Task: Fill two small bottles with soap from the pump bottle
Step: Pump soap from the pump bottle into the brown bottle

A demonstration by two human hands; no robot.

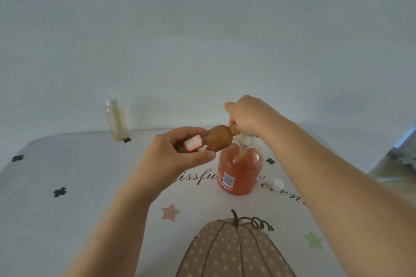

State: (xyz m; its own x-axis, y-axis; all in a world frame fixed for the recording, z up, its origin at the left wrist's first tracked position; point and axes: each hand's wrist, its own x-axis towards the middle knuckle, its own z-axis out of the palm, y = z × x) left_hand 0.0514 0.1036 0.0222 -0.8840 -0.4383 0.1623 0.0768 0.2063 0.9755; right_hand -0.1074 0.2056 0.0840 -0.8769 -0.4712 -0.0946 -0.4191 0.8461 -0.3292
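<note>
A person's left hand (180, 153) grips a small amber bottle (217, 138) tipped sideways, mouth at the spout of the pump bottle (240, 171); the right hand (249, 114) curls over its pump head. A capped second bottle (117, 121) stands well apart, far left.

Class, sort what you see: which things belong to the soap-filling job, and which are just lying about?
Job: pump bottle, right hand on its pump; brown bottle held by left hand at the spout; clear bottle, capped, standing apart; white cap lying loose.
Lying about: tablecloth, pumpkin print.
</note>
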